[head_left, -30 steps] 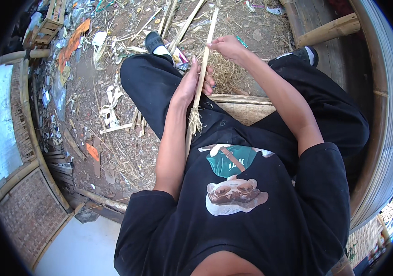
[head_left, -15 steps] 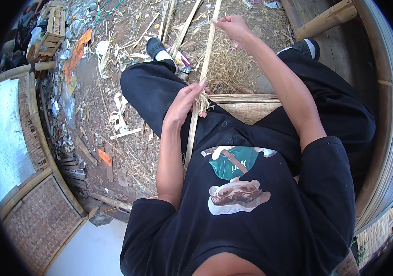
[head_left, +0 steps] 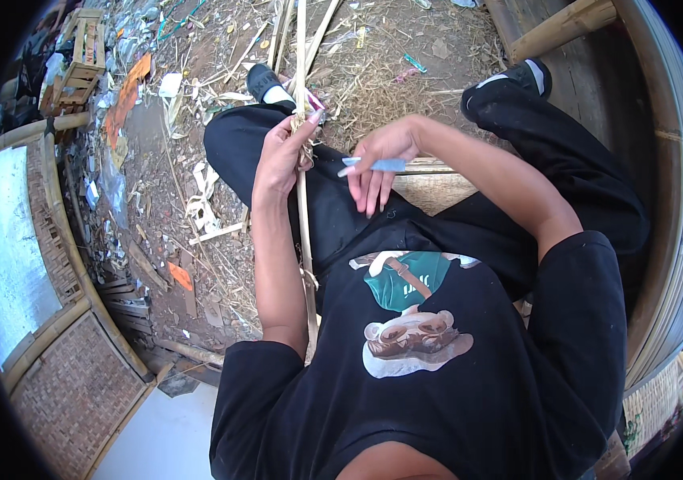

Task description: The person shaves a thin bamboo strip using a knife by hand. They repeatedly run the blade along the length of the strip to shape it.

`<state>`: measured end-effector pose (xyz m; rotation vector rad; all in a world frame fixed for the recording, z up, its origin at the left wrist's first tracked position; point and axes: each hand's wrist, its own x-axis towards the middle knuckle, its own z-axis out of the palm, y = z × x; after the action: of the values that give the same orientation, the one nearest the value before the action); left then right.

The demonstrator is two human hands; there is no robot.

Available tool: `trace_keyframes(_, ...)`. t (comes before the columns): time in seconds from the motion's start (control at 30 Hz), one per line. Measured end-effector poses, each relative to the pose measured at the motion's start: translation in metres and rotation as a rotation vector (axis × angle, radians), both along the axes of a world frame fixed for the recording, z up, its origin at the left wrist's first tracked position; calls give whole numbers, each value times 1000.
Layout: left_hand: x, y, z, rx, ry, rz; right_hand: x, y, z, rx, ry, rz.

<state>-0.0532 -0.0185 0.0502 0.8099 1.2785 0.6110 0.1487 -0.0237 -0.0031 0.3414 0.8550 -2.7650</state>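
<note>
My left hand (head_left: 279, 164) is closed on a long pale bamboo strip (head_left: 304, 216) that stands nearly lengthwise in front of me, running from the top of the view down past my left forearm. Thin curled shavings bunch at those fingers. Over my lap, to the right of the strip, my right hand (head_left: 381, 156) holds a small flat pale blue-grey piece (head_left: 385, 165), blade-like in shape, between thumb and palm. Its other fingers hang loosely downward. This hand is apart from the strip.
Shavings (head_left: 389, 96) cover the ground between my feet. More bamboo strips (head_left: 322, 32) lie beyond my left foot. A wooden crate (head_left: 84, 60) stands far left, near scattered litter and an orange scrap (head_left: 127, 98). Curved bamboo furniture (head_left: 665, 144) borders the right side.
My right hand has left the far part of the strip and come back over my lap, with the blue-grey piece now showing. My left hand and the strip have shifted left and farther away.
</note>
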Motion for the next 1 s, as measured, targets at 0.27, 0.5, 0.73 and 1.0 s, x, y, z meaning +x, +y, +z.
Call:
trace_keyframes(0.27, 19, -25, -21, -65, 30, -113, 71, 63, -46, 619, -986, -1193)
trace_keyframes(0.5, 36, -48, -36, -139, 28, -116, 49, 83, -1, 1203, -1045, -670)
trace_keyframes(0.73, 38, -58, -31, -123, 40, -111, 45, 87, -11, 1190, -838, -735)
trace_keyframes(1.0, 44, -68, -32, 58, 244, -169, 55, 84, -41, 1354, -975, -740)
